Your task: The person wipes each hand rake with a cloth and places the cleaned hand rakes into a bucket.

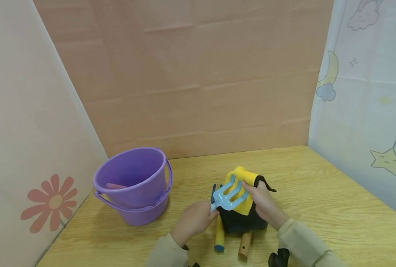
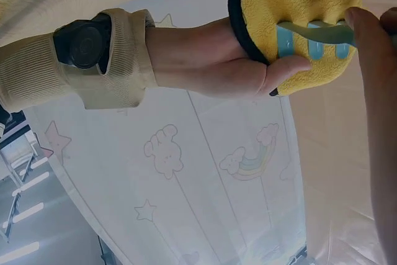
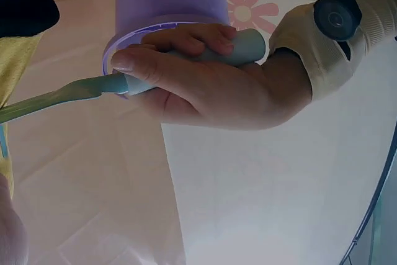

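Note:
My left hand [image 1: 193, 219] grips the pale handle of a light blue hand fork [image 1: 225, 202], whose tines point up and right. In the right wrist view that handle [image 3: 248, 48] lies within the curled fingers. With my right hand [image 1: 266, 204] I hold a yellow cloth with black edging [image 1: 241, 173] behind the tines. The left wrist view shows the cloth [image 2: 267, 4] lying against the tines, the right thumb in front and the other fingers hidden behind it. Below the hands sits a black object [image 1: 241, 222], partly covered by the cloth.
A purple bucket [image 1: 131, 202] with a pinkish item [image 1: 115, 186] inside stands on the left of the wooden table [image 1: 318, 193]. A yellow handle [image 1: 219, 235] and a wooden handle [image 1: 245, 244] stick out toward me below the black object. Fabric walls surround the table.

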The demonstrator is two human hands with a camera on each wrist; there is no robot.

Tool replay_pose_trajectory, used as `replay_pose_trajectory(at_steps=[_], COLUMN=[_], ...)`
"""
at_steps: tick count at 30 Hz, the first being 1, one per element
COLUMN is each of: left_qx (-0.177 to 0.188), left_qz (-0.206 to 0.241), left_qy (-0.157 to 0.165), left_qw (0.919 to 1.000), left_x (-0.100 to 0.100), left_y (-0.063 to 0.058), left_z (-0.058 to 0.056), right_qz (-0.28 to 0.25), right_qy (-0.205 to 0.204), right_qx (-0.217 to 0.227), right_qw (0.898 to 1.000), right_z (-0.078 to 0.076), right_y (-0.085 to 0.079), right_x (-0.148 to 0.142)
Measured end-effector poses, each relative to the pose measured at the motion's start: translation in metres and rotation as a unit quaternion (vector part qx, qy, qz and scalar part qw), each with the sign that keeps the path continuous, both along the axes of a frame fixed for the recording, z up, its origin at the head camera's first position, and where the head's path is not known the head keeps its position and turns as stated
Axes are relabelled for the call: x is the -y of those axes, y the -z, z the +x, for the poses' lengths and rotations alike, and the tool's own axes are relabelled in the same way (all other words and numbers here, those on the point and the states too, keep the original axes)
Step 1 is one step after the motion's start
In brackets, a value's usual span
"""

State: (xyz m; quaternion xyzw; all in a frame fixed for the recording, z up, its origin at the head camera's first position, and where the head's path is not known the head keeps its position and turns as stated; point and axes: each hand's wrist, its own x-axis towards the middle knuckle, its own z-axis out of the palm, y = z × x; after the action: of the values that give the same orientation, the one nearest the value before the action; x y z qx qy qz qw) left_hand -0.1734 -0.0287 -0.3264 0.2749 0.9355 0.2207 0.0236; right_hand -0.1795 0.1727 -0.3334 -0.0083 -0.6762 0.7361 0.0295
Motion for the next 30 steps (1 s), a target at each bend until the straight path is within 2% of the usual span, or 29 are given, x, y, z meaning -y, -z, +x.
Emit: replay_pose_trajectory(at_steps=[3,11,15,19,26,30], left_qx=[0.001,-0.04,-0.052,-0.065,-0.154,-0.165], left_qz=[0.007,0.033,0.075,0.117,0.094,0.115], left_qy=[-0.001,0.018,0.013,-0.011,-0.065,-0.088], left_qw=[1.0,0.9985,0.9958,0.991,0.9815,0.9756], left_x=[0.002,0.006,0.007,0.009,0.013,0.016], left_y=[0.001,0.0,-0.005,-0.01,-0.016,-0.019], left_z=[-0.003,-0.005,-0.005,-0.005,-0.002,-0.003], right_qz=[0.022,-0.005,-0.011,-0.021,-0.072,-0.091], right_qy=[0.003,0.02,0.024,0.028,0.006,-0.008], right_qx=[-0.004,0.01,0.012,0.001,-0.061,-0.083], right_qw=[1.0,1.0,1.0,0.999,0.996,0.992], right_z=[-0.002,-0.001,0.001,0.004,0.008,0.011], right_y=[-0.001,-0.007,-0.011,-0.015,-0.019,-0.023], right_x=[0.0,-0.005,-0.007,-0.008,-0.009,-0.011])
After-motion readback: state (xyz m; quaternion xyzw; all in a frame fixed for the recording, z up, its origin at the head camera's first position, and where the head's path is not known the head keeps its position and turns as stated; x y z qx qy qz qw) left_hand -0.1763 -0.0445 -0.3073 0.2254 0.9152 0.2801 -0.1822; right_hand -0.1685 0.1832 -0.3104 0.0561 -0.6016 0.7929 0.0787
